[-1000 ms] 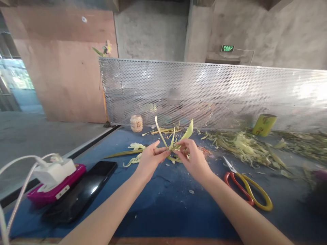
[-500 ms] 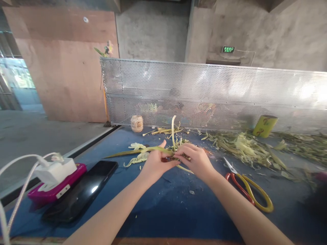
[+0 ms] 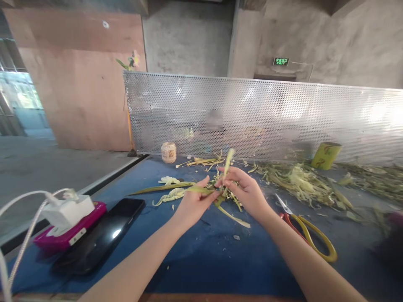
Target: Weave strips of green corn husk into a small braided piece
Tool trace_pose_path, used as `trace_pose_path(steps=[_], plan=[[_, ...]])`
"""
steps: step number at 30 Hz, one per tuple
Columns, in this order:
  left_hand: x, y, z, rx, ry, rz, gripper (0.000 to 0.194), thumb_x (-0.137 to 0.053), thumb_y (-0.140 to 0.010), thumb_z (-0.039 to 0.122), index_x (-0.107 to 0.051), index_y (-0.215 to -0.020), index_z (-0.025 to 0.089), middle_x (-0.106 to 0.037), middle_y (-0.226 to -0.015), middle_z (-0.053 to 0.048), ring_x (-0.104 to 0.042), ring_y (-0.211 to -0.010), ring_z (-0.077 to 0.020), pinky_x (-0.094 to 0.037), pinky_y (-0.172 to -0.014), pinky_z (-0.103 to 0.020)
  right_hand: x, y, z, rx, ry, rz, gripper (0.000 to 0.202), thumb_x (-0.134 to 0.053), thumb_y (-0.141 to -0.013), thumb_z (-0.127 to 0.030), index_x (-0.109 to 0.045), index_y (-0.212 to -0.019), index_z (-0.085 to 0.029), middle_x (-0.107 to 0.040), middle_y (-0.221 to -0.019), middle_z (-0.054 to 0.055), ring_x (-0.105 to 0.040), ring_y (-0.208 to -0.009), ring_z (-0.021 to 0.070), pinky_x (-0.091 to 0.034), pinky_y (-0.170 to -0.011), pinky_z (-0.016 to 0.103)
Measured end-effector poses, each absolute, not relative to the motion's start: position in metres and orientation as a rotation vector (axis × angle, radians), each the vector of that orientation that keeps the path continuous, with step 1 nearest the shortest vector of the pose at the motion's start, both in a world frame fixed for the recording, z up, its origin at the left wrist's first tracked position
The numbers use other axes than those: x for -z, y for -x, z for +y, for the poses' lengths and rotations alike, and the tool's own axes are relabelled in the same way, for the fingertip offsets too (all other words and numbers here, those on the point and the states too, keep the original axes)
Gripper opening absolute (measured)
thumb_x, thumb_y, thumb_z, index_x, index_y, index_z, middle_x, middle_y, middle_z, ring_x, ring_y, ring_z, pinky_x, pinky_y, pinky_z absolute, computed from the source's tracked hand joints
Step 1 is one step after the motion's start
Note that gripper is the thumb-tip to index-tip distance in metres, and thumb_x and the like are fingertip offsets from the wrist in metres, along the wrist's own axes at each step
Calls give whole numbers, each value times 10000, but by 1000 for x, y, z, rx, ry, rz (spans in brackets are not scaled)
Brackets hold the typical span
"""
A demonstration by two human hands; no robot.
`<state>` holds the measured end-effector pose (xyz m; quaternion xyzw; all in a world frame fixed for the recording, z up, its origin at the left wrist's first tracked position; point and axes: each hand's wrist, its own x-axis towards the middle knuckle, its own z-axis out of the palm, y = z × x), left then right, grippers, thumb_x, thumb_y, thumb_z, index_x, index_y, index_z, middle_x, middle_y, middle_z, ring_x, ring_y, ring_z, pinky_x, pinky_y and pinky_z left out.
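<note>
Both of my hands meet over the middle of the blue table, working on pale green leaf strips that look like corn husk. My left hand (image 3: pixel 194 204) pinches a flat husk strip (image 3: pixel 200 190) between thumb and fingers. Close beside it, my right hand (image 3: pixel 247 191) has thumb and fingers closed on an upright pale strip (image 3: pixel 229 160). Another strip (image 3: pixel 235 217) trails from the join down to the right. The crossing point is partly hidden by my fingers. Behind the hands lie small curled scraps, and a long green leaf (image 3: pixel 160 187) points left.
Scissors (image 3: pixel 304 230) with red and yellow handles lie right of my right arm. A husk heap (image 3: pixel 299 182) and a yellow-green cylinder (image 3: pixel 326 155) are farther back. At left are a black phone (image 3: pixel 100 235) and a magenta power strip (image 3: pixel 67 235). A perforated metal screen (image 3: pixel 264 113) borders the table.
My right hand has lifted slightly and shifted right, its fingers now on the upright strip. That strip has moved right and leans. The trailing strip shows more, and the hands are a little farther apart.
</note>
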<state>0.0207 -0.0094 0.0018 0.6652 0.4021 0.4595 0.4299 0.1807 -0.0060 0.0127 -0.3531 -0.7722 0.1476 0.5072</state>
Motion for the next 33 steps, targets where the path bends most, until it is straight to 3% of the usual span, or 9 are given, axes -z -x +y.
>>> trace_pose_path(steps=[1, 4, 10, 15, 19, 24, 33], plan=[[-3, -21, -10, -1146, -1651, 1023, 423, -602, -690, 351, -590, -1078, 182, -596, -537, -20, -551, -549, -194, -393, -588, -327, -14, -181, -7, -353, 812, -1894, 186, -431, -833, -302, -587, -905, -231, -625, -820, 42, -526, -859, 185, -384, -802, 368], [-6, -20, -9, -1170, -1557, 1029, 521, -610, -693, 300, -498, -1187, 181, -579, -499, 10, -538, -516, -175, -401, -604, -326, -16, -181, -11, -326, 699, -2017, 347, -344, -865, -337, -575, -642, -206, -593, -712, 44, -505, -792, 176, -374, -787, 358], [1, -19, -4, -1224, -1406, 975, 733, -657, -635, 252, -347, -1291, 143, -625, -605, 9, -557, -589, -167, -411, -640, -314, -22, -181, -18, -184, 865, -2154, 298, -455, -805, -304, -524, -541, -186, -553, -769, 26, -437, -797, 177, -305, -772, 376], [1, -18, -4, -1211, -1464, 1042, 746, -652, -631, 252, -338, -1293, 111, -608, -602, 15, -539, -602, -171, -388, -618, -300, -24, -184, -20, -185, 911, -2190, 307, -467, -715, -167, -417, -413, -145, -536, -823, 16, -418, -857, 194, -266, -800, 414], [-3, -17, -7, -1190, -1542, 1082, 693, -643, -645, 319, -397, -1260, 116, -582, -532, 24, -562, -657, -209, -391, -654, -326, -23, -184, -19, -227, 913, -2224, 273, -445, -633, -75, -349, -383, -125, -542, -865, 8, -418, -888, 201, -273, -788, 407], [-5, -18, -9, -1195, -1534, 1074, 655, -643, -653, 279, -406, -1253, 165, -678, -751, -21, -587, -822, -224, -405, -766, -345, -20, -181, -17, -180, 959, -2227, 256, -440, -591, -36, -322, -379, -117, -552, -879, -3, -415, -891, 193, -250, -809, 415], [1, -21, -6, -1209, -1763, 1084, 647, -600, -677, 289, -378, -1266, 139, -653, -711, -8, -567, -647, -173, -435, -645, -323, -17, -177, -17, -102, 938, -2225, 247, -448, -613, -41, -338, -406, -118, -543, -893, -1, -409, -898, 176, -245, -806, 389]])
